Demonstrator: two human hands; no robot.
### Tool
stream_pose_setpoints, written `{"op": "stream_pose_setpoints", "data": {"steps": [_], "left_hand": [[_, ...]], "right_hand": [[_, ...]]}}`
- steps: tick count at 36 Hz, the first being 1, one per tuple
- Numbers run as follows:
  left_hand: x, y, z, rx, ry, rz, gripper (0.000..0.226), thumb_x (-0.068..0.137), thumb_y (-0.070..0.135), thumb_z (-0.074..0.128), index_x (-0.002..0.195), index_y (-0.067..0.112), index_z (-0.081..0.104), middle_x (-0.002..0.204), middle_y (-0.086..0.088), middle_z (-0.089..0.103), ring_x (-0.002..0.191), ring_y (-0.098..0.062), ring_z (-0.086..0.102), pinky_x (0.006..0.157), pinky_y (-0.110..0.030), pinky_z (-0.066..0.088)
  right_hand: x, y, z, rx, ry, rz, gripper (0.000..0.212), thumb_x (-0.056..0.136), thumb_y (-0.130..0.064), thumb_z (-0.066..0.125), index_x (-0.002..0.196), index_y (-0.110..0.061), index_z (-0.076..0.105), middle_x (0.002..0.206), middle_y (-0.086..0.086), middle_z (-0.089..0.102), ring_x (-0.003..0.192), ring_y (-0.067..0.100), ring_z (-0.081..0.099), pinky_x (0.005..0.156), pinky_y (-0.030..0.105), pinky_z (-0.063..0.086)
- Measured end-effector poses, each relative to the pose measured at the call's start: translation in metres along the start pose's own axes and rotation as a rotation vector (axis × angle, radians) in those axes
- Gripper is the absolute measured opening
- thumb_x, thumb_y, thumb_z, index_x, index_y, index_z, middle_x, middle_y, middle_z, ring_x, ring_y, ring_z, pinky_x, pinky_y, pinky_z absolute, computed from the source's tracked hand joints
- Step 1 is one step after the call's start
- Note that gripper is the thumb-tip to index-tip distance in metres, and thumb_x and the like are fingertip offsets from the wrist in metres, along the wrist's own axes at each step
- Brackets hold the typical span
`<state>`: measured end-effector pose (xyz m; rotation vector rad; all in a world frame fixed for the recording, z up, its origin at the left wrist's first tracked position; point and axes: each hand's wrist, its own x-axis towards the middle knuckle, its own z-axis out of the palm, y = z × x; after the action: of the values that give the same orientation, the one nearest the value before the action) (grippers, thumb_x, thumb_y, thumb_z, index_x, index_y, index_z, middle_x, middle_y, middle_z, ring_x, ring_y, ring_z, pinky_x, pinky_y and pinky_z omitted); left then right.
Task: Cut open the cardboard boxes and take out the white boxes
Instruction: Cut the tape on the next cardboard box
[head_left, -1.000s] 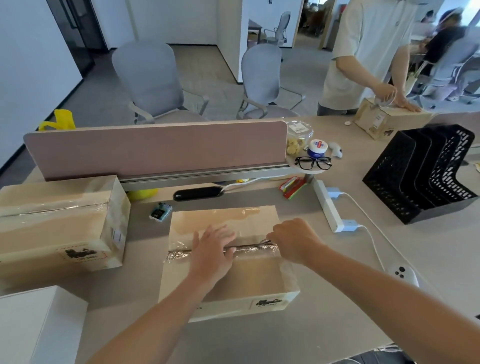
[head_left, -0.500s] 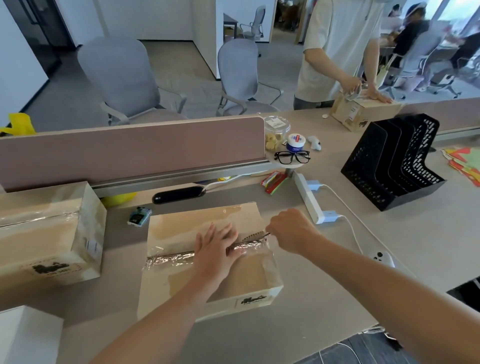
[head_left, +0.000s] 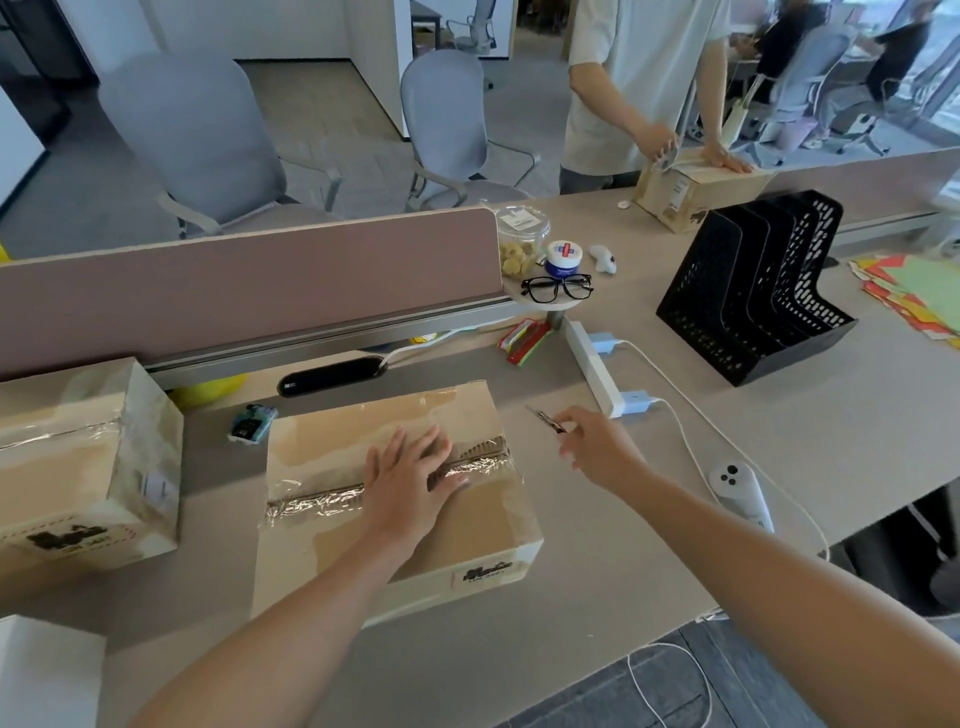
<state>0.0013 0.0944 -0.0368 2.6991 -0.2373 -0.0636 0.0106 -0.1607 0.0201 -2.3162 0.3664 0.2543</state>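
One hand (head_left: 410, 480) is lying flat on the box (head_left: 395, 499); the other hand (head_left: 597, 449) is gripping a cutter (head_left: 545, 418) over the grey counter (head_left: 649, 545).

A pink divider panel (head_left: 249, 280) is standing across the grey worktop (head_left: 779, 467) beyond the hands; two grey office chairs (head_left: 208, 140) are sitting farther back on grey carpet (head_left: 332, 119), daylight coming from far right

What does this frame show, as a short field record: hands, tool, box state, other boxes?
left hand: flat on the middle cardboard box, over the taped seam
right hand: off the box's right side, holding a small blade
seam: tape wrinkled, right end looks slit
flaps: not lifted
sealed box: left, taped
white box: lower-left corner
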Motion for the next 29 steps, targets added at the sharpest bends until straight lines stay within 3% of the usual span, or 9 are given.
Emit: {"op": "stream_pose_setpoints", "data": {"steps": [3,6,8,11,14,19,23,27,29], "left_hand": [[0.000,0.000,0.000,-0.010,0.010,0.003,0.061,0.088,0.068,0.044,0.144,0.042,0.042,0.157,0.025,0.023,0.151,-0.014,0.004,0.120,-0.044,-0.001],[0.000,-0.001,0.002,-0.027,0.032,0.004,0.061,0.087,0.067,0.047,0.143,0.041,0.044,0.156,0.024,0.027,0.150,-0.014,0.008,0.120,-0.045,-0.001],[0.000,-0.002,0.004,-0.028,0.043,0.005,0.062,0.087,0.067,0.047,0.142,0.041,0.045,0.155,0.023,0.029,0.150,-0.014,0.009,0.120,-0.045,0.000],[0.000,-0.002,0.007,-0.015,0.047,0.005,0.061,0.088,0.066,0.047,0.143,0.040,0.045,0.155,0.023,0.029,0.150,-0.014,0.009,0.120,-0.045,0.000],[-0.001,-0.001,0.007,-0.019,0.052,0.002,0.059,0.089,0.064,0.048,0.143,0.039,0.045,0.155,0.022,0.029,0.150,-0.015,0.010,0.121,-0.045,0.000],[-0.001,0.001,0.007,-0.043,0.061,-0.011,0.057,0.089,0.060,0.052,0.142,0.039,0.046,0.155,0.022,0.031,0.150,-0.016,0.011,0.121,-0.045,0.000],[-0.002,0.001,0.006,-0.067,0.074,-0.004,0.058,0.089,0.061,0.052,0.142,0.038,0.048,0.154,0.021,0.032,0.150,-0.016,0.013,0.121,-0.045,0.001],[-0.003,0.000,0.006,-0.116,0.095,0.004,0.057,0.089,0.056,0.058,0.139,0.031,0.053,0.151,0.018,0.039,0.148,-0.017,0.019,0.120,-0.044,0.001],[-0.004,-0.002,0.003,-0.251,0.146,0.020,0.043,0.090,0.044,0.063,0.130,0.026,0.063,0.142,0.012,0.052,0.145,-0.018,0.030,0.119,-0.042,0.004]], "right_hand": [[0.000,0.002,0.015,0.259,-0.017,0.124,0.013,0.091,-0.007,0.054,0.101,-0.013,0.049,0.081,0.013,0.071,0.057,0.022,0.062,0.055,0.029,0.052],[0.002,0.023,0.032,0.302,-0.027,0.228,0.010,0.087,-0.009,0.063,0.093,-0.010,0.056,0.077,0.009,0.074,0.059,0.020,0.068,0.065,0.033,0.059],[-0.002,0.044,0.044,0.282,-0.034,0.286,0.008,0.082,-0.011,0.068,0.088,-0.009,0.063,0.076,0.007,0.075,0.059,0.018,0.066,0.072,0.034,0.058],[-0.018,0.080,0.063,0.214,-0.044,0.373,0.006,0.080,-0.016,0.072,0.078,-0.013,0.068,0.071,0.003,0.069,0.063,0.016,0.059,0.069,0.031,0.052],[-0.031,0.115,0.082,0.222,-0.063,0.484,0.007,0.078,-0.012,0.074,0.072,-0.014,0.071,0.074,0.007,0.069,0.070,0.020,0.060,0.081,0.038,0.056],[-0.042,0.134,0.095,0.052,-0.062,0.467,0.014,0.080,-0.015,0.071,0.087,-0.004,0.076,0.072,0.005,0.062,0.066,0.017,0.053,0.055,0.026,0.038],[-0.037,0.132,0.094,0.038,-0.074,0.453,0.002,0.080,-0.011,0.071,0.080,-0.010,0.073,0.071,0.002,0.059,0.069,0.017,0.052,0.050,0.022,0.036],[-0.036,0.134,0.096,0.041,-0.047,0.431,0.022,0.076,-0.009,0.076,0.068,-0.018,0.058,0.070,-0.004,0.057,0.072,0.017,0.053,0.052,0.023,0.037],[-0.036,0.135,0.098,0.034,-0.029,0.429,0.025,0.076,-0.009,0.076,0.069,-0.021,0.055,0.074,-0.005,0.057,0.077,0.018,0.054,0.054,0.023,0.037]]}}
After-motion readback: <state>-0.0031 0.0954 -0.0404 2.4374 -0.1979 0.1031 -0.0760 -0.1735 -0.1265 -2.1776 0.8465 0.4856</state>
